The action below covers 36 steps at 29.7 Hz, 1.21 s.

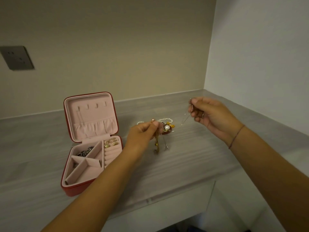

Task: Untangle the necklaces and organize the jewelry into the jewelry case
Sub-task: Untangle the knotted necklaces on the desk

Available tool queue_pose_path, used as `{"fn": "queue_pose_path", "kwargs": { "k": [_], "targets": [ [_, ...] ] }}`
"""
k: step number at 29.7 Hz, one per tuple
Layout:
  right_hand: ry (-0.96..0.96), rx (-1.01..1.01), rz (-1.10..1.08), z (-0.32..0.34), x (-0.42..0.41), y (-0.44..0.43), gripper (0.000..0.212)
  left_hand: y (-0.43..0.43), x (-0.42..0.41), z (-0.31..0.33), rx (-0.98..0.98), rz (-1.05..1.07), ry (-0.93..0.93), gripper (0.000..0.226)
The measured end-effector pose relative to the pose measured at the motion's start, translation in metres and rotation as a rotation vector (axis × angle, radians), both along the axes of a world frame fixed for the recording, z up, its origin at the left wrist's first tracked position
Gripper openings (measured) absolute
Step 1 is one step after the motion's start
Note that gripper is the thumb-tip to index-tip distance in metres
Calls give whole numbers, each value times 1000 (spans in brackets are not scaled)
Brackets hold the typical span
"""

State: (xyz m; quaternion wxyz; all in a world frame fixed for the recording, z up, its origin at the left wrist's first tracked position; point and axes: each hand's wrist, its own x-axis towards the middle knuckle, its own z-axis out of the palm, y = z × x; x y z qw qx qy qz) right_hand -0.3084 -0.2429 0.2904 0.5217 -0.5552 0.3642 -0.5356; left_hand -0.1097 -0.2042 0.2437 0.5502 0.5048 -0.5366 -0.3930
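A red jewelry case (68, 190) with pink lining lies open on the grey counter, left of centre. Its tray holds a dark chain (84, 151) and gold earrings (110, 143). A tangle of jewelry (166, 127) with pearls, gold pieces and something red lies in the middle of the counter. My left hand (142, 136) pinches a gold necklace (156, 146) that dangles from the fingers just above the pile. My right hand (210, 114) is raised to the right and pinches a thin silver chain (185, 118) that runs down toward the tangle.
The grey counter (192, 161) ends at a front edge below my arms. Walls close it off at the back and on the right. A dark wall socket (16, 58) sits at the upper left.
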Motion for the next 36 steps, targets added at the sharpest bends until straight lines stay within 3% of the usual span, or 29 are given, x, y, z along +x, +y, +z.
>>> {"fn": "queue_pose_path", "kwargs": {
  "k": [10,15,22,24,32,36],
  "targets": [
    [252,75,-5,-60,31,0,10,-8,5,19,122,-91,-55,27],
    [-33,226,299,-65,52,3,22,-9,8,18,159,-145,-86,30],
    [-218,244,270,-51,40,-8,16,-12,19,5,158,1,-137,25],
    [-227,216,275,-47,35,-13,15,-11,19,0,168,1,-80,25],
    [116,127,179,-50,32,-10,8,-20,19,-7,82,125,65,14],
    [313,47,76,-52,40,-1,8,-18,17,-4,126,13,236,13]
  ]
}}
